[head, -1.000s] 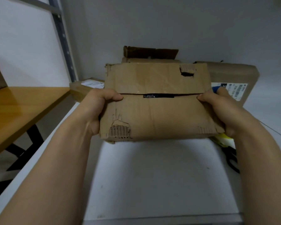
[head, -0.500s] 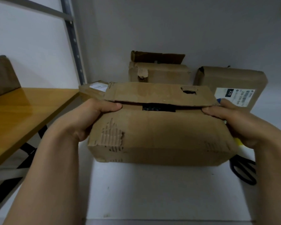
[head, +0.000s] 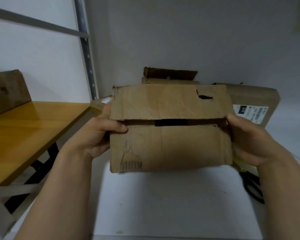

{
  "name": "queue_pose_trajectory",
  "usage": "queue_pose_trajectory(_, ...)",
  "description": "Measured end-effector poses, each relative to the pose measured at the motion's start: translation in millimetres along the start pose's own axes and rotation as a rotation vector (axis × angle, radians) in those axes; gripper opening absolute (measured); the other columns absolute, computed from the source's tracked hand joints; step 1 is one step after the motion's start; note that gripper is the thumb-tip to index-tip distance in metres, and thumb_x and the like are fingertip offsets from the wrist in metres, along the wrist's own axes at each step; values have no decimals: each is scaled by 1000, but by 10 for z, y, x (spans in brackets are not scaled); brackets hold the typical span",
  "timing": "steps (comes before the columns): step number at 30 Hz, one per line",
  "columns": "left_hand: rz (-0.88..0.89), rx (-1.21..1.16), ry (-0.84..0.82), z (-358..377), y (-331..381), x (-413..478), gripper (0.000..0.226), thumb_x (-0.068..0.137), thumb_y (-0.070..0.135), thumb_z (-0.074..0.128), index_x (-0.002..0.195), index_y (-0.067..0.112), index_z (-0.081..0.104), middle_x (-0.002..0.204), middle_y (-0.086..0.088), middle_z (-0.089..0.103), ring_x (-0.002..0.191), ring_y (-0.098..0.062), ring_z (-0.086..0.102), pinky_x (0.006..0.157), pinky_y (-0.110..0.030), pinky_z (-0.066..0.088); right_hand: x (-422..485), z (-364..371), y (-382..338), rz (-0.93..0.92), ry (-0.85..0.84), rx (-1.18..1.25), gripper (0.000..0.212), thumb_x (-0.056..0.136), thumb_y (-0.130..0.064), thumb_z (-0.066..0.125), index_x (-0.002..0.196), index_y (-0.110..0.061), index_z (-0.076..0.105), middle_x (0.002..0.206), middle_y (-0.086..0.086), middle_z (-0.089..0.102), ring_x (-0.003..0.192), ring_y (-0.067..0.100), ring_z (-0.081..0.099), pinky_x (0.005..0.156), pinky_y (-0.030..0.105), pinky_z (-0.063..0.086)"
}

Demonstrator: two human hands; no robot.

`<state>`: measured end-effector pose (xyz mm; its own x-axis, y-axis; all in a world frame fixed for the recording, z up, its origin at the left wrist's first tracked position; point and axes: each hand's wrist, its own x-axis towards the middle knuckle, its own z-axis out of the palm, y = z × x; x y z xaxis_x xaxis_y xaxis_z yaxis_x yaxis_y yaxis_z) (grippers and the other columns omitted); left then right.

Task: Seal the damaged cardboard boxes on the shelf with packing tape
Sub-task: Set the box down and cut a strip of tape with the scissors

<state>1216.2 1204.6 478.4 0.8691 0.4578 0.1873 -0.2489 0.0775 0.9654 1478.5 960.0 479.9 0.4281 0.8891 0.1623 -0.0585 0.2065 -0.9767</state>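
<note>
Cardboard box (head: 170,146) is gripped at both ends, left hand (head: 95,135) and right hand (head: 249,141) curled around it, probably to check its gaping top seam (head: 171,122) before taping.

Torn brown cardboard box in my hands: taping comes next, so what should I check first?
1. Grip: left hand and right hand hold the torn brown cardboard box by its ends: ok.
2. Top flaps meet flush: not ok, dark gap along the seam.
3. Hole in far flap covered: not ok.
4. Black-handled scissors on white shelf at right: ok.
5. Roll of packing tape at hand: cannot tell.
</note>
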Motion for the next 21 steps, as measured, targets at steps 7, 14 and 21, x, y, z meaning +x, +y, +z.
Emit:
queue_pose_trajectory(7, 85, 123, -66, 50, -10, 5, 109, 72, 39, 89, 158, 22, 24, 150, -21, 45, 139, -41, 45, 109, -61, 40, 110, 110, 58, -197, 256, -62, 52, 83, -23, 68, 130, -35, 50, 120, -3, 70, 103, 18, 72, 74, 38, 61)
queue_pose_trajectory(14, 438, 584, 211, 288, -58, 81, 118, 71, 33, 88, 160, 29, 11, 137, 17, 57, 126, -5, 58, 99, -32, 55, 71, 21, -4, -521, 227, -77, 56, 87, 8, 50, 135, -19, 44, 112, -11, 72, 105, 9, 69, 82, 25, 58)
queue_pose_trajectory(21, 544, 683, 369, 218, -166, 156, 131, 53, 62, 95, 143, -13, 37, 136, -12, 60, 127, -28, 58, 98, -54, 52, 78, -132, -37, -634, 205, -84, 46, 75, -3, 78, 117, -14, 61, 104, -6, 73, 101, 14, 68, 83, 31, 59)
